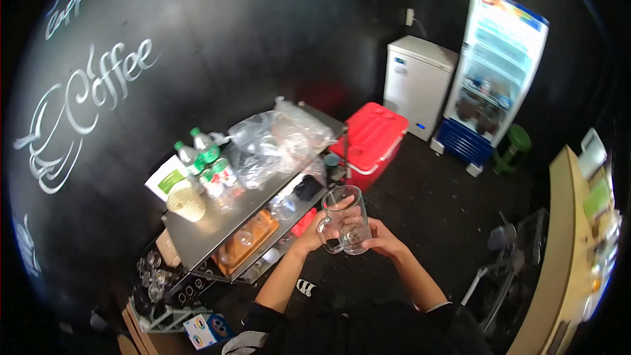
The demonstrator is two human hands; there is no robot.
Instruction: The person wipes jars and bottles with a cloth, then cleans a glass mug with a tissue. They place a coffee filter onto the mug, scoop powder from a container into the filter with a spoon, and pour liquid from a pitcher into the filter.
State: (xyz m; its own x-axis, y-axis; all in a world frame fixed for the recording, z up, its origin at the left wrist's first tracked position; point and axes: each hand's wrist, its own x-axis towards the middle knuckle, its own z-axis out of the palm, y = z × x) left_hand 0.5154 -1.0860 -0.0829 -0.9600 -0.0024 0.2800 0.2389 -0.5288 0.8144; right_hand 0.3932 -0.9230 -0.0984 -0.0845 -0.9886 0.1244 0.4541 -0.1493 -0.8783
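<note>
A clear glass mug (355,242) with a handle is held upright in front of me, between both hands. My left hand (311,235) grips it on the handle side, and its fingers show through the glass. On the opposite side my right hand (384,239) closes its fingers against the mug near the base. No contents can be made out inside the mug. Just to the left stands a metal shelf cart (211,231), its lower shelf holding a wooden board (253,236) and several clear items.
Bottles with green caps (207,148), a stack of pale cups (186,202) and plastic bags (276,138) crowd the cart's top. Beyond it are a red cooler (371,135), a white freezer (417,82) and a glass-door fridge (496,66). A wooden counter (555,223) runs along the right.
</note>
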